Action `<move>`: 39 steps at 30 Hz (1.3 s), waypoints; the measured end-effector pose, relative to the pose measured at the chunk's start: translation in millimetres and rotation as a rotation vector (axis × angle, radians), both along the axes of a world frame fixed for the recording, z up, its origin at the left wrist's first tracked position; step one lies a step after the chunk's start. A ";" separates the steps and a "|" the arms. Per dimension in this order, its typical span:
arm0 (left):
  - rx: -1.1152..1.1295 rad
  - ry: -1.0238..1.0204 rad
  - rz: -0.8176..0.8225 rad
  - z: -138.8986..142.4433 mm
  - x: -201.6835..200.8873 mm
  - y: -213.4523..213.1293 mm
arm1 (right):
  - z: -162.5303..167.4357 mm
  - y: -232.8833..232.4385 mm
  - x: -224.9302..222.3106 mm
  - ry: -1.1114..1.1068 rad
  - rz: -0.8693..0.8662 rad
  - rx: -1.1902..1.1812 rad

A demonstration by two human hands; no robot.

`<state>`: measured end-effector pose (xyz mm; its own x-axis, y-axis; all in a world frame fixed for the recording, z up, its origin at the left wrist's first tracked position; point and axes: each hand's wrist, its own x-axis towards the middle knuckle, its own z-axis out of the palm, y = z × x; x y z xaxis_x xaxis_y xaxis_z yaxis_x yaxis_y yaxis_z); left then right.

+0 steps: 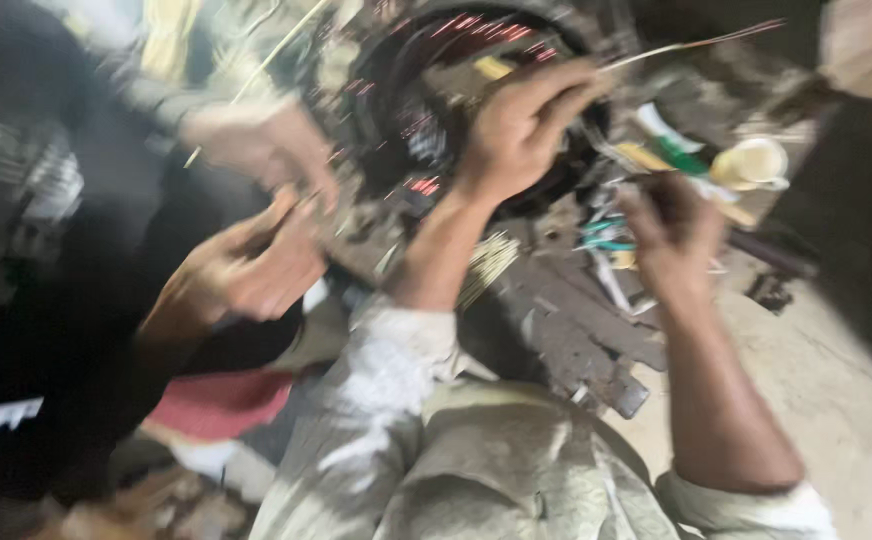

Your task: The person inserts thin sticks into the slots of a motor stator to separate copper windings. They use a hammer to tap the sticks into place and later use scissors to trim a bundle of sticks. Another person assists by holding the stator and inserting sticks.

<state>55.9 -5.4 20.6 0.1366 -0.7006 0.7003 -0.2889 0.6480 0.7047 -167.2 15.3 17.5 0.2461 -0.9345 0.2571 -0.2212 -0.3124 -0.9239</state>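
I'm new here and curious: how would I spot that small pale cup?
Find the big dark round motor housing at top centre. Look right, past the person's right hand, to the cluttered floor. The cup is cream, round and open-topped, unlike the green-and-white tube beside it.

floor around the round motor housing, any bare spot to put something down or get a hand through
Bare floor lies at lower right, beyond the right hand and forearm, below the pale cup. Crowded elsewhere: dark flat scraps between the forearms, tools beside the cup, the left hand on the round housing, and another person's hands at left.
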 end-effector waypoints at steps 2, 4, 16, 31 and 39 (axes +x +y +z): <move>0.014 0.069 -0.068 5.4 -1.9 3.0 | 2.0 -4.4 19.8 -0.137 0.000 0.151; -0.003 0.034 -0.054 9.8 -1.5 4.3 | 13.8 -14.7 50.5 -0.433 0.036 0.194; -0.050 0.021 -0.088 14.9 0.0 1.4 | 53.8 -2.6 -1.3 -0.086 -0.040 -0.314; -0.044 -0.001 -0.046 30.7 -0.1 12.7 | 101.5 -14.2 -6.1 0.885 0.149 -1.179; -0.030 0.020 -0.024 25.2 -4.6 6.8 | 24.3 17.1 11.5 -0.112 0.153 0.093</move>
